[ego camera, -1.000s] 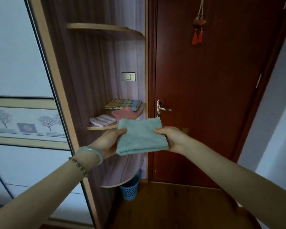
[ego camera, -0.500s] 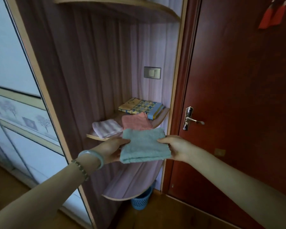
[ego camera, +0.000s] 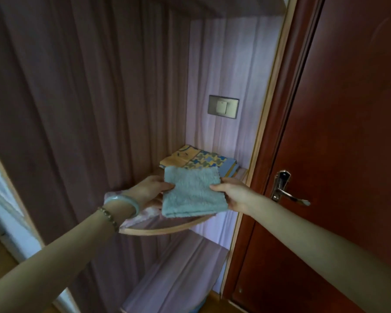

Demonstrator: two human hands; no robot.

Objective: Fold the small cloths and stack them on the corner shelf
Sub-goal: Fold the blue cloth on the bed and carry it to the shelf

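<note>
You're holding the folded cloth point(ego camera: 193, 193) between both hands: pale blue-green, fluffy, squarish. Left hand point(ego camera: 152, 192) pinches its left edge, right hand point(ego camera: 231, 195) pinches its right edge, just over the shelf point(ego camera: 167, 230) rim below them.

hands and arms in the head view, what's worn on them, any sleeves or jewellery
Both forearms are bare, no sleeves in view. By the left hand, the wrist carries a smooth pale green bangle and a thin beaded bracelet of small brownish beads. The right hand and wrist wear nothing visible.
</note>
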